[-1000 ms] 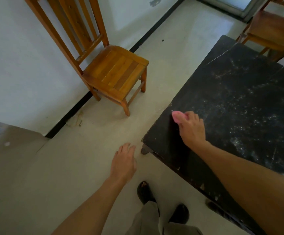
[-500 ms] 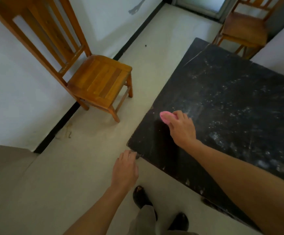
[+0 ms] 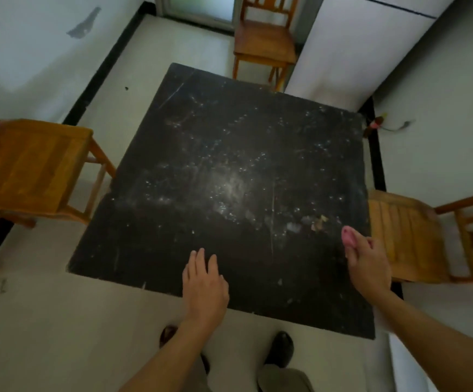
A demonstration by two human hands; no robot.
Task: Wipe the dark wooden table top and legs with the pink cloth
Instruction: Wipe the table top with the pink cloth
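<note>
One wooden chair [image 3: 31,168] stands at 9 o'clock, a second chair [image 3: 265,43] at 12 o'clock, a third chair [image 3: 416,236] at 3 o'clock, all on the pale floor [image 3: 46,321].

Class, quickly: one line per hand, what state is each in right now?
Left hand: open, fingers straight, holding nothing, at the near edge of the dark table.
Right hand: closed, gripping the pink cloth.

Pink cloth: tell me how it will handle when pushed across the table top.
The pink cloth is probably soft and floppy: it sits bunched in the right hand. Likely light, being mostly hidden in that grip. It may drag on the speckled, scuffed table.
</note>
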